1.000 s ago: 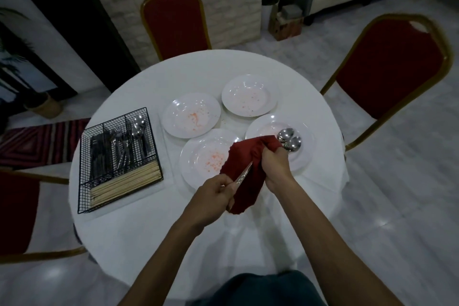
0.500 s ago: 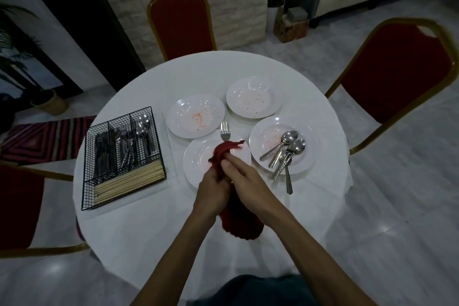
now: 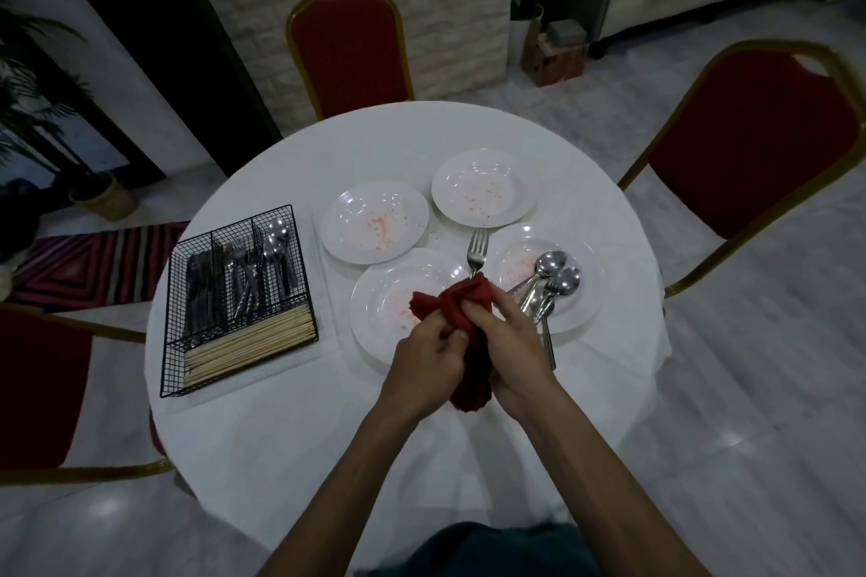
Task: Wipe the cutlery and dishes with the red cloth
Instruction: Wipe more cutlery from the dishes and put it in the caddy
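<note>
I look down on a round white table (image 3: 281, 436), its 6 o'clock edge nearest me. Just off its middle toward 5 o'clock, my left hand (image 3: 429, 361) and right hand (image 3: 513, 342) sit close together, and both have their fingers curled round the bunched red cloth (image 3: 468, 302). The cloth's tail hangs down between the wrists. A fork (image 3: 477, 248) pokes out of the top of the cloth with its tines pointing to 12 o'clock. Its handle is wrapped inside, and I cannot tell which hand holds it.

Under the hands lies a white plate (image 3: 370, 328) speckled with red. At 3 o'clock a second plate (image 3: 586, 309) carries a cluster of spoons (image 3: 553, 267), bowls up. At 9 o'clock stands a black wire basket (image 3: 173, 323) holding cutlery, with pale chopsticks (image 3: 253, 342) along its near side. Farther off are two more smeared plates, one at 11 o'clock (image 3: 375, 220) and one at 1 o'clock (image 3: 485, 187). Beyond the table, red chairs stand at 12 o'clock (image 3: 351, 52) and 2 o'clock (image 3: 750, 145)
</note>
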`<state>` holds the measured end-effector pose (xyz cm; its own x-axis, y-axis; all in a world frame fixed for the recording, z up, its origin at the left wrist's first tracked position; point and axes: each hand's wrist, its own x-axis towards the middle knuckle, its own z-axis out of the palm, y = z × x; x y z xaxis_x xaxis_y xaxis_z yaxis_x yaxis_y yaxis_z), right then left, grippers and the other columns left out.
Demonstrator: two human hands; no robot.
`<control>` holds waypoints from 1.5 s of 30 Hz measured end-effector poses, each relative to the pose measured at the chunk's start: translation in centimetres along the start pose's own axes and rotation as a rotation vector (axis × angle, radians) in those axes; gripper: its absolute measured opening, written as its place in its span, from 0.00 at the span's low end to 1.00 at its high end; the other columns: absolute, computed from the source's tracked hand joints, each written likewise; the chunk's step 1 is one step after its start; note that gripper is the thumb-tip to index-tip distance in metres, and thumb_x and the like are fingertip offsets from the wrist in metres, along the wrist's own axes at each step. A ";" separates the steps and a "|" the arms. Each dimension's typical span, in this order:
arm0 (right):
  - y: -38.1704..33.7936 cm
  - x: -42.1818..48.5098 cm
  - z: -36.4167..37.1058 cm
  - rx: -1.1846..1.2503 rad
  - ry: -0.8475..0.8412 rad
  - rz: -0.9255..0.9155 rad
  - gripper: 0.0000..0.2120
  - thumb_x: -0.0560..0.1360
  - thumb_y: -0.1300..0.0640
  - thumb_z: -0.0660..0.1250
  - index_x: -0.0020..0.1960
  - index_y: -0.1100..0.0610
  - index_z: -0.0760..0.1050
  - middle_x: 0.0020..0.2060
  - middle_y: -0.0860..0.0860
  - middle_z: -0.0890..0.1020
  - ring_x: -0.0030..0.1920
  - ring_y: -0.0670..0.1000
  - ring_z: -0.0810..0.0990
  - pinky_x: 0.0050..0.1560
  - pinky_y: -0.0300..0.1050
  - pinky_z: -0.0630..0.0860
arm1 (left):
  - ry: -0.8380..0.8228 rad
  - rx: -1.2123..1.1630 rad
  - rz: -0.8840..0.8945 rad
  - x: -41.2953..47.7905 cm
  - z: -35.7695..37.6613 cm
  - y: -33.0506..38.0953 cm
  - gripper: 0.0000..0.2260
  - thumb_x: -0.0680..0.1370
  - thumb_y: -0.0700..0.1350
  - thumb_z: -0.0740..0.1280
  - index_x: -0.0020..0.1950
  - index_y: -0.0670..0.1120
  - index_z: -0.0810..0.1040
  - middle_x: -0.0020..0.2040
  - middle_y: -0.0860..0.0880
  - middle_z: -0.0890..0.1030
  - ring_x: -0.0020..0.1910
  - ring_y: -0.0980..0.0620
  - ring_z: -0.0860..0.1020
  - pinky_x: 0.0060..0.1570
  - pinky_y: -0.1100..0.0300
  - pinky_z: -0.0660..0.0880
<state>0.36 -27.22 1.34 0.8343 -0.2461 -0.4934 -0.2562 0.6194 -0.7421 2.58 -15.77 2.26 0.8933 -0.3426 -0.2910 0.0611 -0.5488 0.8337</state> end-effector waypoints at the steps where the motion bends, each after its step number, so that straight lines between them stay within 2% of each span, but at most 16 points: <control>1: 0.0 0.1 0.0 -0.036 -0.004 -0.012 0.10 0.81 0.63 0.67 0.60 0.56 0.82 0.49 0.58 0.87 0.48 0.55 0.88 0.41 0.45 0.84 | 0.001 0.027 0.007 -0.1 0.0 0.2 0.07 0.84 0.46 0.61 0.60 0.52 0.77 0.45 0.55 0.81 0.45 0.55 0.80 0.43 0.65 0.74; 4: 0.2 0.3 0.2 -0.178 0.007 -0.038 0.08 0.81 0.61 0.67 0.54 0.58 0.84 0.49 0.58 0.87 0.52 0.55 0.87 0.50 0.47 0.83 | 0.022 0.084 0.037 -0.1 0.0 0.2 0.05 0.84 0.45 0.61 0.55 0.53 0.75 0.44 0.54 0.81 0.44 0.55 0.81 0.45 0.63 0.77; 7: -0.6 1.5 0.4 -0.257 0.050 -0.045 0.08 0.81 0.59 0.67 0.50 0.58 0.85 0.47 0.57 0.88 0.50 0.56 0.86 0.58 0.53 0.81 | 0.004 0.129 0.070 -0.3 -0.2 0.1 0.06 0.84 0.45 0.61 0.48 0.54 0.73 0.41 0.53 0.80 0.41 0.54 0.80 0.43 0.60 0.77; 10: -2.3 3.4 0.4 -0.202 0.119 -0.014 0.09 0.80 0.58 0.68 0.53 0.62 0.84 0.49 0.61 0.87 0.52 0.61 0.86 0.61 0.57 0.81 | -0.032 0.165 0.072 -0.5 -0.3 0.3 0.09 0.84 0.47 0.61 0.44 0.49 0.71 0.38 0.51 0.76 0.38 0.53 0.76 0.36 0.63 0.72; 13: -2.8 4.3 0.5 -0.103 0.167 0.031 0.11 0.81 0.58 0.68 0.57 0.65 0.82 0.51 0.63 0.86 0.51 0.61 0.86 0.55 0.55 0.83 | -0.034 0.182 0.050 -0.2 -0.7 0.5 0.09 0.84 0.48 0.62 0.46 0.47 0.72 0.39 0.50 0.77 0.36 0.52 0.75 0.35 0.61 0.70; 16: -2.0 5.0 0.1 -0.019 0.189 0.060 0.13 0.79 0.59 0.70 0.59 0.66 0.81 0.52 0.64 0.86 0.55 0.63 0.85 0.63 0.60 0.79 | -0.111 0.169 -0.012 -0.9 -1.0 0.4 0.09 0.84 0.49 0.62 0.46 0.48 0.72 0.37 0.51 0.77 0.34 0.53 0.74 0.34 0.61 0.70; 19: -0.9 5.6 -0.5 0.033 0.168 0.028 0.16 0.75 0.59 0.71 0.60 0.66 0.81 0.54 0.66 0.85 0.58 0.65 0.84 0.68 0.63 0.75 | -0.162 0.124 -0.061 -1.6 -1.8 -0.2 0.10 0.84 0.52 0.62 0.45 0.49 0.72 0.33 0.52 0.79 0.32 0.54 0.76 0.38 0.57 0.74; 23: -0.2 4.6 -0.6 -0.042 0.160 -0.046 0.14 0.74 0.56 0.72 0.56 0.62 0.83 0.52 0.63 0.86 0.56 0.63 0.85 0.65 0.59 0.78 | -0.168 0.209 -0.019 -1.2 -3.3 -0.2 0.14 0.84 0.53 0.60 0.46 0.47 0.78 0.38 0.51 0.84 0.38 0.54 0.81 0.46 0.55 0.79; 27: -0.7 2.0 0.4 -0.241 0.103 -0.150 0.04 0.79 0.60 0.71 0.51 0.58 0.84 0.41 0.53 0.88 0.42 0.49 0.86 0.44 0.41 0.81 | 0.174 0.087 0.065 0.5 -4.9 0.6 0.08 0.83 0.50 0.64 0.52 0.51 0.83 0.44 0.56 0.84 0.45 0.58 0.81 0.47 0.63 0.75; 29: -1.0 0.9 1.1 -0.303 0.030 -0.186 0.03 0.79 0.60 0.71 0.50 0.57 0.84 0.36 0.50 0.87 0.37 0.46 0.85 0.39 0.37 0.80 | 0.298 0.052 0.131 1.2 -5.6 1.3 0.08 0.83 0.50 0.65 0.53 0.51 0.84 0.44 0.57 0.84 0.45 0.63 0.80 0.47 0.68 0.74; 32: -1.3 -0.3 2.0 -0.402 -0.075 -0.194 0.04 0.78 0.57 0.72 0.50 0.55 0.85 0.41 0.54 0.88 0.41 0.48 0.85 0.44 0.39 0.82 | 0.284 0.011 0.152 2.0 -5.9 2.1 0.08 0.82 0.48 0.67 0.51 0.51 0.87 0.42 0.60 0.83 0.44 0.68 0.79 0.47 0.74 0.72; 35: -1.6 -0.6 2.5 -0.425 -0.116 -0.180 0.06 0.79 0.53 0.72 0.51 0.54 0.86 0.44 0.55 0.88 0.46 0.54 0.87 0.50 0.45 0.83 | 0.122 -0.221 0.057 2.4 -6.1 2.0 0.09 0.82 0.47 0.68 0.49 0.55 0.88 0.46 0.58 0.87 0.50 0.61 0.83 0.57 0.60 0.78; 37: -1.7 -0.5 2.5 -0.450 -0.116 -0.176 0.07 0.79 0.51 0.71 0.50 0.52 0.86 0.44 0.54 0.88 0.47 0.54 0.87 0.53 0.48 0.83 | 0.060 -0.362 0.021 2.1 -6.2 1.9 0.10 0.82 0.45 0.67 0.46 0.55 0.87 0.46 0.56 0.87 0.48 0.60 0.84 0.54 0.59 0.80; 39: -1.7 -0.4 2.6 -0.471 -0.109 -0.156 0.09 0.80 0.50 0.70 0.49 0.52 0.86 0.43 0.54 0.88 0.46 0.54 0.87 0.54 0.51 0.83 | 0.046 -0.441 -0.014 1.7 -6.1 1.9 0.10 0.83 0.46 0.66 0.47 0.52 0.87 0.45 0.54 0.87 0.48 0.59 0.84 0.49 0.64 0.79; 42: -1.3 -0.4 2.9 -0.515 -0.095 -0.106 0.14 0.81 0.45 0.67 0.49 0.53 0.85 0.43 0.56 0.88 0.47 0.58 0.88 0.56 0.58 0.83 | 0.095 -0.438 -0.017 1.4 -5.7 1.4 0.09 0.82 0.47 0.67 0.47 0.51 0.87 0.45 0.54 0.88 0.48 0.59 0.85 0.49 0.65 0.78; 45: -1.0 -0.6 3.0 -0.510 -0.107 -0.042 0.19 0.82 0.41 0.64 0.50 0.56 0.84 0.43 0.58 0.88 0.44 0.59 0.88 0.52 0.57 0.85 | 0.172 -0.321 0.005 1.6 -5.7 0.8 0.06 0.79 0.46 0.71 0.46 0.51 0.88 0.45 0.56 0.87 0.48 0.58 0.85 0.53 0.59 0.80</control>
<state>1.63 -25.41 3.73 0.8874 -0.1688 -0.4290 -0.4042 0.1625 -0.9001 6.61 -12.40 5.12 0.9541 -0.1965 -0.2261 0.1689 -0.2707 0.9477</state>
